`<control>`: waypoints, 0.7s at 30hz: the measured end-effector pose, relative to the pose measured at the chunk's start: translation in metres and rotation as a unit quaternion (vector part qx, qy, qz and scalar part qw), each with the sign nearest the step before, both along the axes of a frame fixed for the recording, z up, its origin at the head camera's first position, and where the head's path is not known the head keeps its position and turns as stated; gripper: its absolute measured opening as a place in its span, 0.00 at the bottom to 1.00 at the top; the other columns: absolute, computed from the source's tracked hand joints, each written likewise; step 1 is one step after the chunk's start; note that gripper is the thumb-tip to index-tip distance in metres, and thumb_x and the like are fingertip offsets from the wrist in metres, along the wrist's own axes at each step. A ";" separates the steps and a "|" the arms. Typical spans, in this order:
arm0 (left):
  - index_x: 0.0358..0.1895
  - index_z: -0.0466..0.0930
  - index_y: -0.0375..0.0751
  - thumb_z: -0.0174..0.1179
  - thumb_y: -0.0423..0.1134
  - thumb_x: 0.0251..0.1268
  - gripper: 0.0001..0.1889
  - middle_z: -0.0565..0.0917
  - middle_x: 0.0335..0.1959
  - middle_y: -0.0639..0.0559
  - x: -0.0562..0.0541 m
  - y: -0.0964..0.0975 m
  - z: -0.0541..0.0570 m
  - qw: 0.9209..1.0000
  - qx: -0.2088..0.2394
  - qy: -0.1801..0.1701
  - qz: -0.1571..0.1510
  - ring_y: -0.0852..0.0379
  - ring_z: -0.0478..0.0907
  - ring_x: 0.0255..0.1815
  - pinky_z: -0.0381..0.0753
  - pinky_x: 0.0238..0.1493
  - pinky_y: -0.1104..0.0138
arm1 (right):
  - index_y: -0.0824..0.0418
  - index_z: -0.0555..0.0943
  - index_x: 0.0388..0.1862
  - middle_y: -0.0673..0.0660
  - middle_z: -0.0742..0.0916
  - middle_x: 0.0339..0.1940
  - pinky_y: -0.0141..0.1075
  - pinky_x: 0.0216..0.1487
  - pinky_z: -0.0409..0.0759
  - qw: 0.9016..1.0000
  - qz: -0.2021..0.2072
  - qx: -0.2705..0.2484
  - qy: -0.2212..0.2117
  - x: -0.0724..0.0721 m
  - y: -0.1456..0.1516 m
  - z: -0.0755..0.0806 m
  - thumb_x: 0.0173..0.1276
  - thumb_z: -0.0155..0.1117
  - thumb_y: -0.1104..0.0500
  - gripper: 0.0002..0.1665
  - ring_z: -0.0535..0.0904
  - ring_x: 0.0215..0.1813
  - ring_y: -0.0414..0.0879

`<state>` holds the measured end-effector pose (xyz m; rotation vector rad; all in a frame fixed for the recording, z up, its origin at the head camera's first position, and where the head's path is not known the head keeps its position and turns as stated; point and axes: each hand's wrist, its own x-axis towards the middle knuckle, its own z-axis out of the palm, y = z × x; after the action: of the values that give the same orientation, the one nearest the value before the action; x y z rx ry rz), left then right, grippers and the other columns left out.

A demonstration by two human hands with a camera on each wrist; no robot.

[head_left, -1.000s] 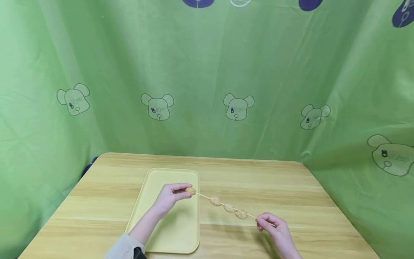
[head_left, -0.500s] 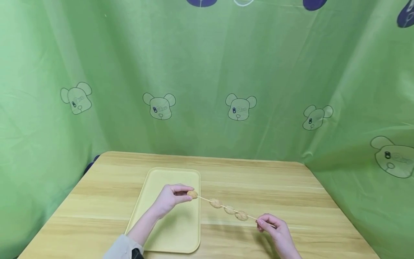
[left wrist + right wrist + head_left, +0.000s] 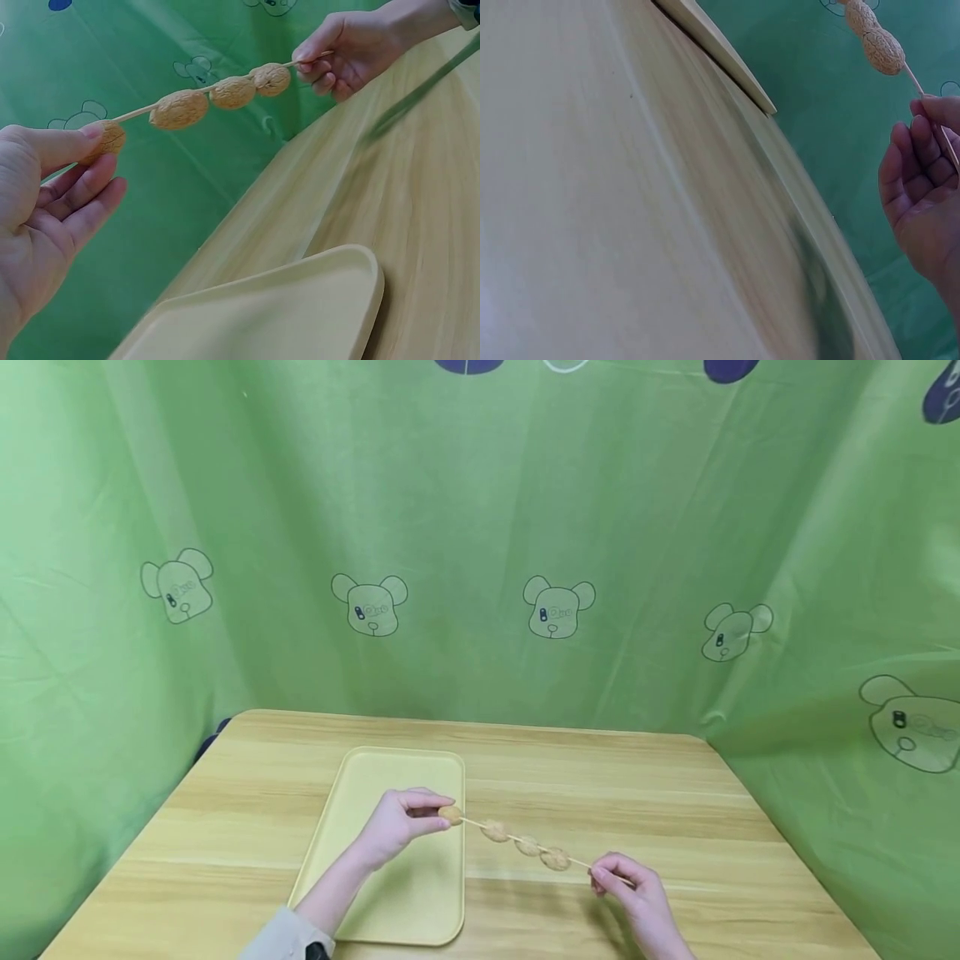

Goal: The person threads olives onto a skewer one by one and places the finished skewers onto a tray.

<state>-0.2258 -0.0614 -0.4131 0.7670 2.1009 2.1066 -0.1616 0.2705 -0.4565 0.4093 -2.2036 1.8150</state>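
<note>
My left hand (image 3: 393,828) pinches a brown, wrinkled ball-shaped food piece (image 3: 107,142) between thumb and fingers, above the tray's right side. A thin wooden skewer (image 3: 474,822) meets this piece at its left end; how deep it goes in cannot be seen. Along the skewer sit three similar wrinkled pieces, the leftmost (image 3: 180,109) apart from the pinched one, then a middle piece (image 3: 233,92) and a right piece (image 3: 271,79). My right hand (image 3: 633,893) grips the skewer's other end, held in the air over the table and sloping down to the right in the head view.
A pale yellow rectangular tray (image 3: 397,935) lies on the wood-grain table (image 3: 600,777), under my left hand. Green curtain (image 3: 465,677) with printed bear heads surrounds the table at the back and sides.
The left hand has moved slightly right with its food piece. The right hand and skewer have shifted a little left, so the gap between the pinched piece and its neighbour has narrowed.
</note>
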 end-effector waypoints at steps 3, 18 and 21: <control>0.45 0.76 0.18 0.64 0.25 0.51 0.17 0.79 0.42 0.31 0.002 0.001 0.002 1.000 0.004 0.007 -0.004 0.63 0.79 0.36 0.81 0.42 0.70 | 0.75 0.75 0.27 0.53 0.79 0.22 0.31 0.31 0.76 1.000 0.005 -0.001 0.014 -0.001 -0.001 0.001 0.63 0.55 0.74 0.06 0.75 0.26 0.42; 0.45 0.75 0.17 0.63 0.24 0.51 0.18 0.79 0.40 0.29 0.005 0.001 -0.001 1.000 0.026 0.011 -0.001 0.64 0.78 0.34 0.80 0.40 0.73 | 0.66 0.78 0.27 0.57 0.79 0.22 0.32 0.31 0.77 0.997 0.064 -0.017 0.045 -0.007 -0.005 0.005 0.64 0.51 0.76 0.11 0.75 0.27 0.44; 0.45 0.74 0.17 0.63 0.24 0.51 0.18 0.79 0.40 0.29 0.004 0.002 -0.003 0.999 0.033 0.008 -0.003 0.64 0.78 0.33 0.80 0.39 0.73 | 0.67 0.78 0.27 0.57 0.78 0.22 0.32 0.30 0.77 0.996 0.069 -0.016 0.048 -0.008 -0.006 0.004 0.64 0.51 0.76 0.11 0.75 0.27 0.44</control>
<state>-0.2217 -0.0598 -0.4157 0.7988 2.0441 2.1843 -0.1693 0.2648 -0.4521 0.6438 -2.1266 1.8542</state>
